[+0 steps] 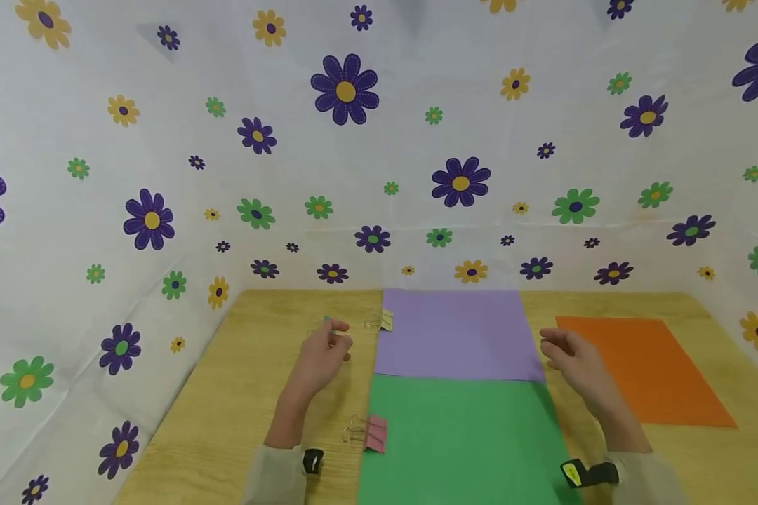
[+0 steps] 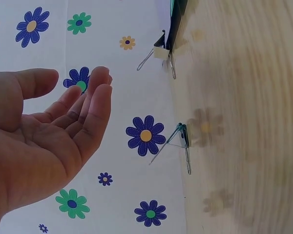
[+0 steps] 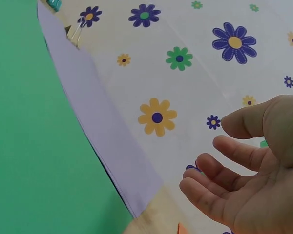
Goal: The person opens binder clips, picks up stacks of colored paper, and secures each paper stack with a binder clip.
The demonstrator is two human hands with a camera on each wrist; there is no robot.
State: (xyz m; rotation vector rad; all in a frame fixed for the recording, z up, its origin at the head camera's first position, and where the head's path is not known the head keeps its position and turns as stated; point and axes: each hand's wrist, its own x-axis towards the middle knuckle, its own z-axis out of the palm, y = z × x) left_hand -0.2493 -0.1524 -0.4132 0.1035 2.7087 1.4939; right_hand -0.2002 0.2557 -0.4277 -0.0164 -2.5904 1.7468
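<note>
Above the table, left of the coloured sheets, hovers my left hand [image 1: 321, 358], fingers loosely bent and holding nothing. A teal binder clip [image 2: 183, 135] stands on the wood beyond it, mostly hidden by the hand in the head view. A pale yellow binder clip [image 1: 387, 320] grips the left edge of a purple sheet [image 1: 457, 337]. Nearer me, a pink binder clip [image 1: 375, 435] sits at the left edge of a green sheet [image 1: 467, 442], which adjoins the purple one. My right hand [image 1: 577, 365], empty with relaxed fingers, hovers between the purple sheet and an orange sheet [image 1: 650, 372].
The wooden table [image 1: 221, 407] runs back to a white flowered cloth [image 1: 404, 140] hanging at the back and both sides. Black bands circle both wrists, and the right one [image 1: 596, 473] carries a yellow label.
</note>
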